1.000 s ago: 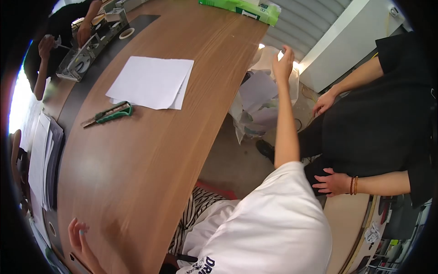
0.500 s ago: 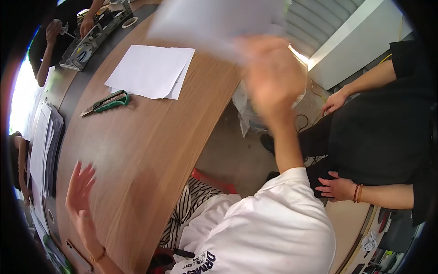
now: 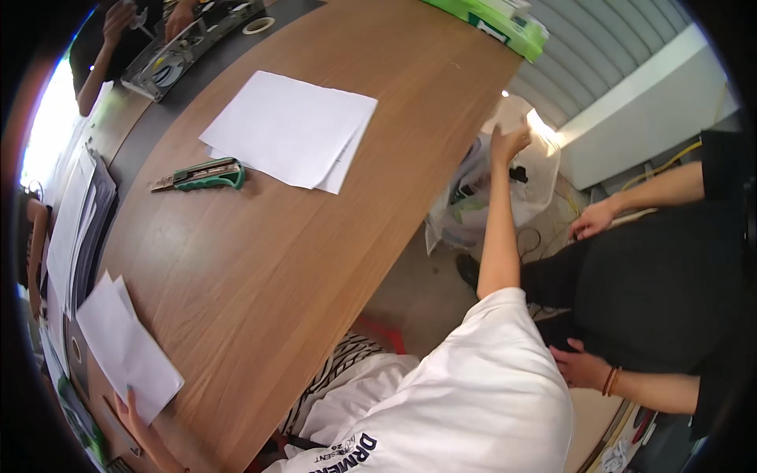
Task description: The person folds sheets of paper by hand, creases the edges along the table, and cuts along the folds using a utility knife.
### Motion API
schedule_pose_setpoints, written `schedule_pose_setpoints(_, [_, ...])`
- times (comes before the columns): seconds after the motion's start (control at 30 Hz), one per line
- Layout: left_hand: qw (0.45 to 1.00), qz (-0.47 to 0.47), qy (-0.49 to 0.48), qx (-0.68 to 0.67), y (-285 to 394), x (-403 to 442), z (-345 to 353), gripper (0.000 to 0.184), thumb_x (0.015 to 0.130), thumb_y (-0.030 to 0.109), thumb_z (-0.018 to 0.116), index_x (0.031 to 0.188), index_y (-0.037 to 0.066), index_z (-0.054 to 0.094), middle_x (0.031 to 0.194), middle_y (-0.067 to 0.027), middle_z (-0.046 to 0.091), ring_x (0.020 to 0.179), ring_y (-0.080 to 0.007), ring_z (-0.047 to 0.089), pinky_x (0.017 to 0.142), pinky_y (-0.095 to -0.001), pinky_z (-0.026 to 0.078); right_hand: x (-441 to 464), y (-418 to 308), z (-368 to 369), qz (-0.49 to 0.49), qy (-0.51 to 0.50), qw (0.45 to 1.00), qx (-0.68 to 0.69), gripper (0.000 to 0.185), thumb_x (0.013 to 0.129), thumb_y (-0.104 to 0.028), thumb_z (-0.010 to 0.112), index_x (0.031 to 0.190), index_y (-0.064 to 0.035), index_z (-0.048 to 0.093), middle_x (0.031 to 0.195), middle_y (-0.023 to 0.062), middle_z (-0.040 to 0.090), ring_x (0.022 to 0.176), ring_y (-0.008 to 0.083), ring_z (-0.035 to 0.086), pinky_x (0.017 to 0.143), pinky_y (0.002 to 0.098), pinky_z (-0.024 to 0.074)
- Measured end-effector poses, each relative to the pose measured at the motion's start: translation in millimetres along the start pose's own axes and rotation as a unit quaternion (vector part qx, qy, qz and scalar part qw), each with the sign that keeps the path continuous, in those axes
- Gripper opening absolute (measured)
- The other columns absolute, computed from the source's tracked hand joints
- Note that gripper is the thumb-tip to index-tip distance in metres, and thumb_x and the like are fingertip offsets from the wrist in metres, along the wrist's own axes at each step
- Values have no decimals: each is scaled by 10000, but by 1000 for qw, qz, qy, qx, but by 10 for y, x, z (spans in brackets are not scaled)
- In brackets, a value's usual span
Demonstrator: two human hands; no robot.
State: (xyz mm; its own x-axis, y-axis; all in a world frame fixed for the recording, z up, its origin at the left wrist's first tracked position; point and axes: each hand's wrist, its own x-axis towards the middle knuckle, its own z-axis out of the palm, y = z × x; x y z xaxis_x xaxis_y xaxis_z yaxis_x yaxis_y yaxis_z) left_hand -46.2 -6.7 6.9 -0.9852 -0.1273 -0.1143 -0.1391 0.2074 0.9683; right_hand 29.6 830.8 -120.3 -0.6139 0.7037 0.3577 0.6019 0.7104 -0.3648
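Observation:
At the lower left, my left hand (image 3: 134, 411) grips folded white sheets of paper (image 3: 130, 351) by their near edge, over the table. My right hand (image 3: 511, 143) is stretched far out over a translucent waste bin (image 3: 544, 169) lined with a plastic bag. Its fingers look parted, and I see nothing held in them. Another white stack of paper (image 3: 292, 126) lies on the wooden table (image 3: 276, 252). Left of that stack is a green utility knife (image 3: 201, 175) with its blade end pointing left.
A green-and-white box (image 3: 497, 27) sits at the table's far end. Paper piles (image 3: 75, 229) line the left side, near a phone (image 3: 118, 426). A person in black (image 3: 646, 268) stands at the right. Another person's hands work at a metal chassis (image 3: 169, 67); a tape roll (image 3: 259, 26) is beside it.
My right hand, earlier raised with a blurred white sheet, has moved down over the bin without it. My left hand was empty and spread; now it holds paper. The view has shifted slightly.

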Motion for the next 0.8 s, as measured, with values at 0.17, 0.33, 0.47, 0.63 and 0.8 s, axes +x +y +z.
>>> schedule_pose_setpoints(0.17, [994,-67,84,31,-128,-300,-626,446,855,194,599,1232,-1,464,1095,-78,565,973,-163,541,833,-266,421,-15,1011,965,70,-234,955,-169,308,782,-235,595,997,-17,628,853,180,638,783,286,639,681,376,512])
schedule_pose_setpoints(0.33, [989,-76,115,55,-337,-461,-913,474,850,212,601,1247,-3,454,1099,-77,565,979,-165,538,837,-271,420,21,1202,766,6,-14,998,-64,342,748,-229,631,988,15,638,797,212,646,733,323,652,653,368,517])
schedule_pose_setpoints(0.47, [986,-84,136,45,-493,-273,-1071,487,847,219,604,1252,-4,450,1109,-79,561,990,-166,536,844,-272,419,85,1224,122,92,-33,988,121,287,716,-213,642,929,-24,674,759,195,654,696,312,656,653,363,516])
schedule_pose_setpoints(0.63, [989,-82,114,43,-519,90,-1046,503,844,227,609,1259,-4,445,1123,-81,556,1003,-167,533,854,-272,417,138,1442,-479,115,113,979,-125,280,708,-188,639,965,-87,686,784,142,673,661,237,660,645,333,509])
schedule_pose_setpoints(0.8, [996,-43,60,45,-463,262,-960,514,849,232,608,1268,-10,437,1130,-86,560,1018,-163,533,881,-265,407,133,1135,-1488,71,231,970,30,249,762,-84,600,995,-104,685,836,73,678,759,129,625,659,286,491])
